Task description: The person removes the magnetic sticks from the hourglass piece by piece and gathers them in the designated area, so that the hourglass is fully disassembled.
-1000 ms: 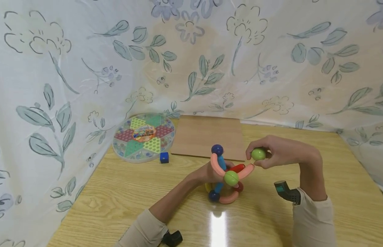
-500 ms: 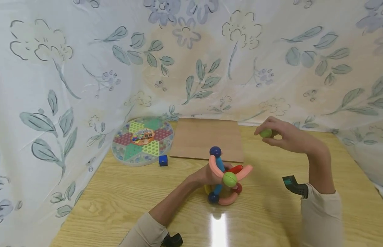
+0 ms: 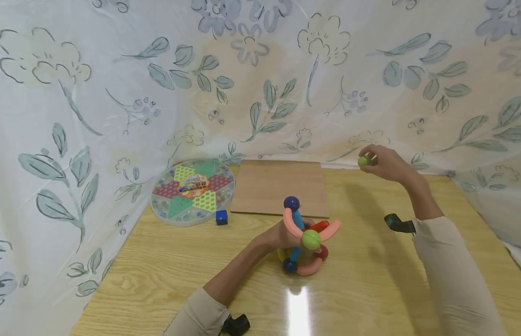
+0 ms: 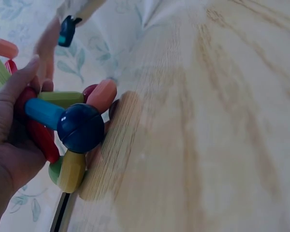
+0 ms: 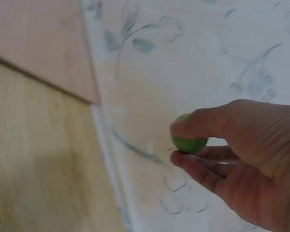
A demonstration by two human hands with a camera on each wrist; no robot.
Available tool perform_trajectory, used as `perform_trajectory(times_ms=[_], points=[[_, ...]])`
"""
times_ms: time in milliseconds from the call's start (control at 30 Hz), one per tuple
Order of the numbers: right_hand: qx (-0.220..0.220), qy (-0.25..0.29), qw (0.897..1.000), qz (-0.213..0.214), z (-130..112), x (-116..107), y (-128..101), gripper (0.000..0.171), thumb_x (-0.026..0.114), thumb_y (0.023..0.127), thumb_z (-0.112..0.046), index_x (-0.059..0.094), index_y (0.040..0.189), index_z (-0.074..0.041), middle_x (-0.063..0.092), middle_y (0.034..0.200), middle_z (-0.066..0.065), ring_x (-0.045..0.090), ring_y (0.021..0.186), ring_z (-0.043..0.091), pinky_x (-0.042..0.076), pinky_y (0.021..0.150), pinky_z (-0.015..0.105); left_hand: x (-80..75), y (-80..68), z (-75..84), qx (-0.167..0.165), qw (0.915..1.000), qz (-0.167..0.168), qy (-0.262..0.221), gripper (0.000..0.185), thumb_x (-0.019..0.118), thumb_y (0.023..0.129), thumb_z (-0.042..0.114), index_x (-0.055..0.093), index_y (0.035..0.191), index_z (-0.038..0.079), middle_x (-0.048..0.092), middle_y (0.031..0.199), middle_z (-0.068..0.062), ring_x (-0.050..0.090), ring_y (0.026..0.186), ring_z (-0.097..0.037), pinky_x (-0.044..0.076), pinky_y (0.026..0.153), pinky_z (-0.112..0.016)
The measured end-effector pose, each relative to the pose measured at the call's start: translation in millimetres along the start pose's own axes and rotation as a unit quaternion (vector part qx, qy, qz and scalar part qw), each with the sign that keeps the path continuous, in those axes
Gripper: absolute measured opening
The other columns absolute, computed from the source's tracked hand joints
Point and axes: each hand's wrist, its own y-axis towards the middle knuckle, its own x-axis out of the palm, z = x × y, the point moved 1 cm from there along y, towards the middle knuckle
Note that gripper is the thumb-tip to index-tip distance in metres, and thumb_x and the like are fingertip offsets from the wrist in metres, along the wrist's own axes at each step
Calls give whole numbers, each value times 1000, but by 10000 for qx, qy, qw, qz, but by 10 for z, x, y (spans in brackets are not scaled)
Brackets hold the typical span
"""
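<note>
Green ball [image 3: 363, 161] pinched in right hand [image 3: 384, 164] fingertips, raised near floral curtain [image 3: 117, 93], far right of bench [image 3: 159, 270]. Left hand [image 3: 281, 235] grips rod-and-ball toy structure [image 3: 306, 240] standing mid-bench. Behind: brown board [image 3: 281, 186], Chinese checkers board [image 3: 193, 189], blue cube [image 3: 221, 217].

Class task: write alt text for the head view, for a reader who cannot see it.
A person's left hand grips a toy of coloured rods and balls on a wooden table, while the right hand pinches a green ball raised near the floral curtain. Behind lie a round game board, a blue cube and a brown board.
</note>
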Motion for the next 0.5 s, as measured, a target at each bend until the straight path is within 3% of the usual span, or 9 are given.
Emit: perform_trajectory(times_ms=[167, 233, 400, 500], points=[[218, -63, 9997, 122, 305, 116, 154, 45, 65, 99, -5, 50, 136, 15, 59, 121, 43, 66, 104, 55, 58, 79, 51, 46, -7, 106, 19, 9998, -147, -150, 102, 81, 77, 71, 61, 116, -22, 60, 108, -51, 77, 91, -10, 54, 91, -24], [401, -16, 9991, 103, 408, 180, 195, 48, 64, 100, -8, 46, 138, 16, 58, 123, 44, 64, 106, 56, 56, 85, 57, 45, -8, 104, 18, 9997, -186, -187, 101, 83, 77, 68, 61, 117, -22, 61, 108, -50, 79, 94, -16, 56, 92, -25], [855, 157, 9962, -68, 607, 413, 264, 55, 63, 102, -14, 41, 139, 21, 53, 131, 45, 54, 118, 61, 45, 102, 69, -11, -2, -11, 11, 9999, -83, -98, 98, 83, 77, 68, 62, 121, -17, 66, 108, -45, 80, 99, -27, 56, 96, -27], [1177, 271, 9926, -134, 692, 571, 269, 58, 62, 102, -16, 40, 140, 22, 50, 136, 47, 50, 125, 63, 44, 107, 69, -43, -6, -86, 25, 9999, 2, 108, 98, 82, 76, 70, 64, 126, -13, 70, 108, -39, 79, 99, -17, 54, 95, -26]])
